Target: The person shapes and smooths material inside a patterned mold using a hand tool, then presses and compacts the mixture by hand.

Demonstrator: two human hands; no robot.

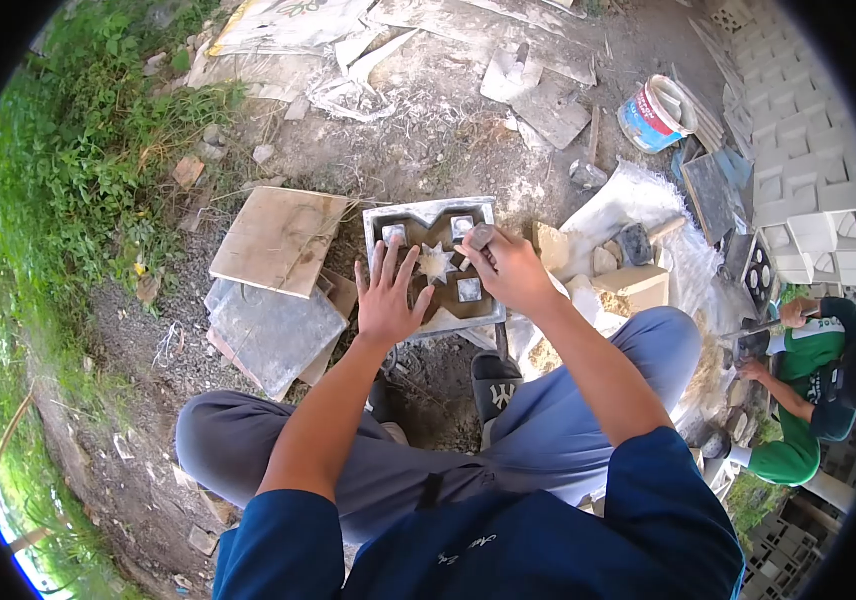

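Note:
In front of me lies a grey, square-edged block mould (432, 208) with a pale star-shaped piece (436, 263) at its middle and small square blocks (469, 290) around it. My left hand (391, 300) rests with fingers spread over the mould's left side, touching it. Over the right side, my right hand (516, 275) is closed round a short tool (483, 236) with a rounded, grey-brown end. Its lower part is partly hidden by my fingers, so I cannot tell its exact kind.
Flat tiles (280, 240) are stacked to the left. Stone pieces and a white sack (628, 200) lie on the right. A paint bucket (656, 115) stands farther back. At right, a person in green (810, 360) works beside stacked pale blocks (808, 130). Plants (78, 150) grow at left.

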